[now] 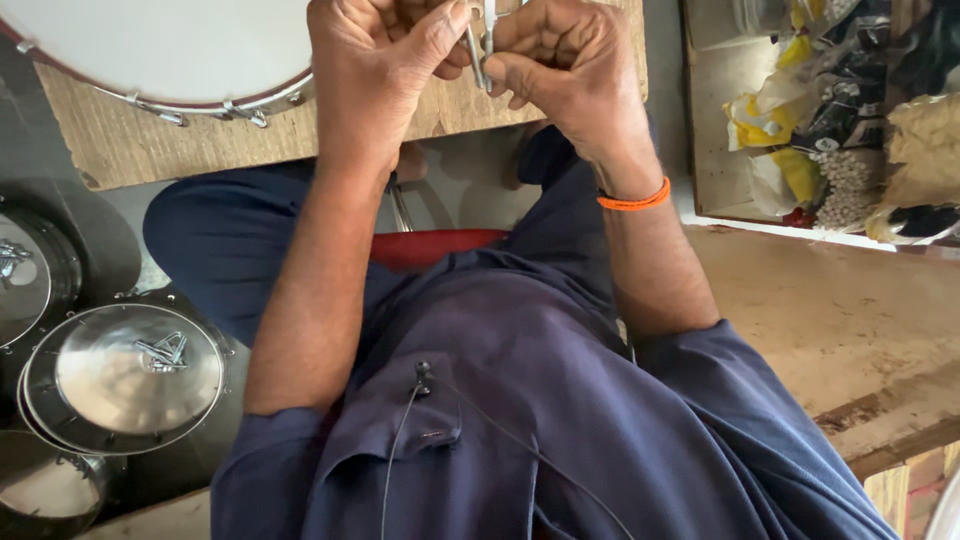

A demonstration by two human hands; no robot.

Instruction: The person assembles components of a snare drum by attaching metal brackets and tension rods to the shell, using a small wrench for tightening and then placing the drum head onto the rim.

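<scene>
My left hand (375, 60) and my right hand (570, 75) meet at the top of the view over a wooden board (150, 145). Between their fingertips they pinch a small thin metal rod or hook (480, 50), held upright; its exact shape is partly hidden by the fingers. My right wrist wears an orange band (633, 200). A drum with a white head (170, 50) and metal tension hooks along its rim lies on the board just left of my left hand.
Several shiny round metal drum frames (125, 375) lie on the floor at the left, one with small metal parts on it. A box of yellow, black and white packets (850, 110) stands at the upper right. A wooden bench surface (850, 320) runs along the right.
</scene>
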